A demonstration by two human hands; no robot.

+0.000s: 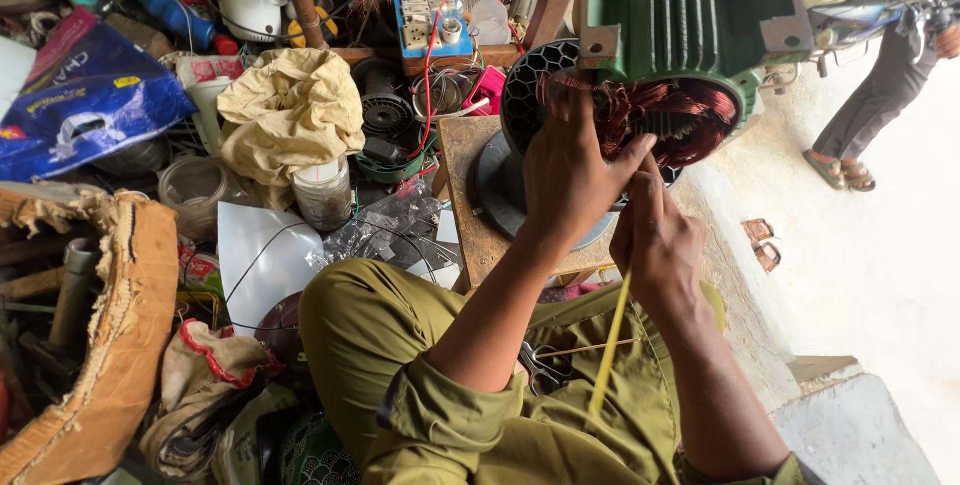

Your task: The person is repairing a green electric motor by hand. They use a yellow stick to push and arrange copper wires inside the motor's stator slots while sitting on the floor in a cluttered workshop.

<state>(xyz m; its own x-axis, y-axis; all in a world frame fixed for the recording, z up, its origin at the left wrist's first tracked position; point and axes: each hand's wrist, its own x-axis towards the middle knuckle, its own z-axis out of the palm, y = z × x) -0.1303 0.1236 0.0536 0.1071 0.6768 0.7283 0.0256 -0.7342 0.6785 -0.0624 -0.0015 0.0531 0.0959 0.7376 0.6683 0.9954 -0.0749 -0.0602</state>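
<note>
Left hand (567, 177) presses curled fingers into the motor's copper windings (668, 115); right hand (658, 245) pinches a yellow strip (610, 345) beside them.

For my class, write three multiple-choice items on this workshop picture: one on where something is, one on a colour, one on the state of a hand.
1. Where do the scissors lie?
A. on the person's lap
B. on the wooden stand
C. inside the motor

2. What colour is the motor housing?
A. blue
B. green
C. yellow

3. What is the right hand doing?
A. resting open on the knee
B. gripping a thin yellow strip
C. holding a hammer

Answers:
1 A, the scissors rest on the olive trousers between the forearms.
2 B, the ribbed casing above the copper windings is green.
3 B, its fingers are closed on the yellow strip, while the left hand touches the windings.
</note>
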